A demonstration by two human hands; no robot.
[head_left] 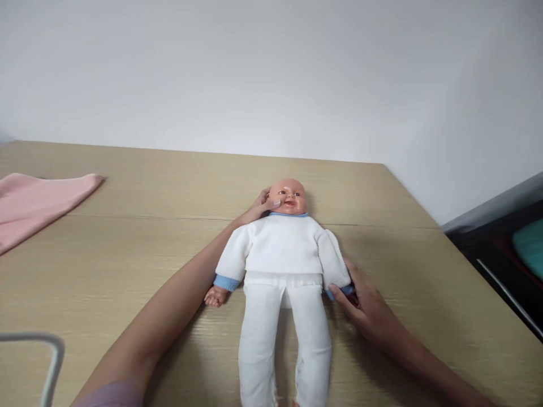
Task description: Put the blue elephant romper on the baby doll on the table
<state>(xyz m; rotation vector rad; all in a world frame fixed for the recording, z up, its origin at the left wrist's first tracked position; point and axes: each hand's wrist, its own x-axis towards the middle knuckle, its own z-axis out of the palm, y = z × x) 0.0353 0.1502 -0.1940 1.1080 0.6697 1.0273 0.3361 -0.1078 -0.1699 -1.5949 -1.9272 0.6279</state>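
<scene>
Nearest the lens, a thin pale-grey metal bar [51, 362] bends at the lower left edge, beside the left forearm that crosses the light wooden table [127, 249]. At the table's middle a plastic baby doll [282, 254] in a white fleece suit with blue cuffs lies face up, head pointing away; the left hand [258, 208] cups its head, thumb on the cheek, and the right hand [367, 305] grips one sleeve's blue cuff. Well apart, at the far left, lies a soft pink cloth [34, 206].

The left hand [258, 208] and right hand [365, 306] are bare, forearms uncovered; a mauve sleeve [113, 395] covers the left upper arm.
</scene>
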